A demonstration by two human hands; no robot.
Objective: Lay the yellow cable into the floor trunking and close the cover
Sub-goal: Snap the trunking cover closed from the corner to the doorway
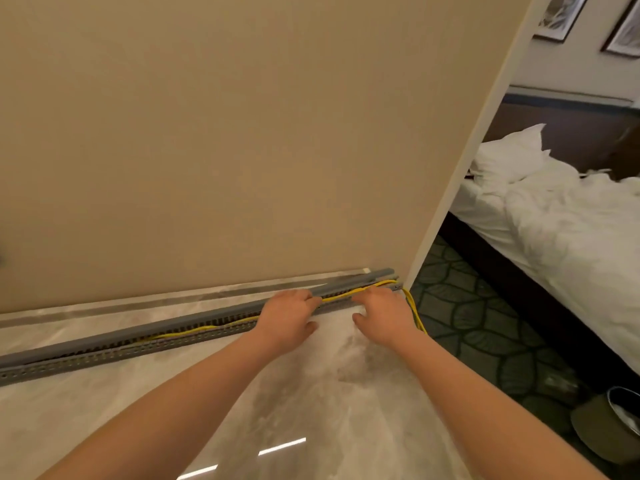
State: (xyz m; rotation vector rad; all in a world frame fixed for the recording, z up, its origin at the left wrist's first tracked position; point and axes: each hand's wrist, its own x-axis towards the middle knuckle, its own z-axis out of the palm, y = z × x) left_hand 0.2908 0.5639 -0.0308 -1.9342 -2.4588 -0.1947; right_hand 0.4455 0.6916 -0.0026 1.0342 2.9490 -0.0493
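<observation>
Hotel bedroom; unmade bed, framed pictures, patterned carpet

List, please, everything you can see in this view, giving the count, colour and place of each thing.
yellow cable: one, yellow, lying along the trunking, trailing off its right end onto the carpet.
trunking: one, grey, slotted, open on the floor along the wall.
cover: one, grey strip, on the wall side of the trunking, not closed.
wall: one, beige, behind the trunking.
floor: pale marbled tiles, foreground.
carpet: dark green patterned, right.
bed: one, white bedding and pillow, right.
framed pictures: two, partly shown, top right.
bin: one, brownish, bottom right.
left hand: on the trunking at the cable.
right hand: near the trunking's right end.
</observation>
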